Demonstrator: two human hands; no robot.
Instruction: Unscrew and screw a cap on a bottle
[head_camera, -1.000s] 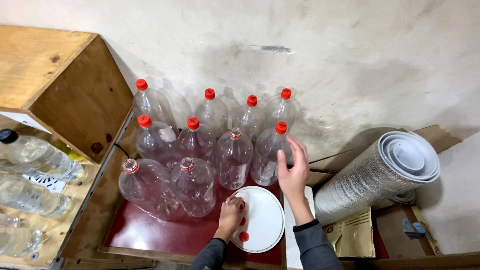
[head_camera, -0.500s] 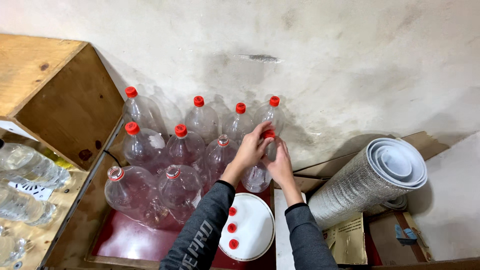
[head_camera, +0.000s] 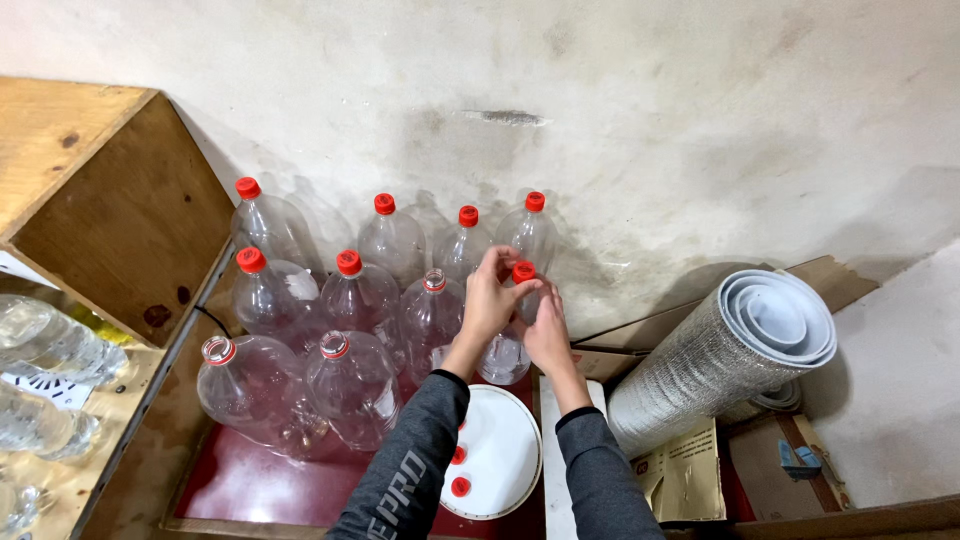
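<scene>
A: What sits nearest, below the fingers?

B: A white round lid (head_camera: 500, 450) with loose red caps (head_camera: 460, 487) on it, just beneath both forearms, on a dark red tray (head_camera: 240, 480)

A: And the fingers themselves?

B: The left hand (head_camera: 487, 300) has its fingers narrowed around a red cap (head_camera: 523, 271) on top of a clear plastic bottle (head_camera: 505, 355). The right hand (head_camera: 548, 335) wraps the bottle's neck just under that cap

A: Beyond the fingers?

B: Left of them stand an uncapped bottle (head_camera: 432, 315) and more bottles; past the fingertips, a back row of capped bottles (head_camera: 467, 240) against the wall. Right of them lies a silver foil roll (head_camera: 730, 355)
</scene>
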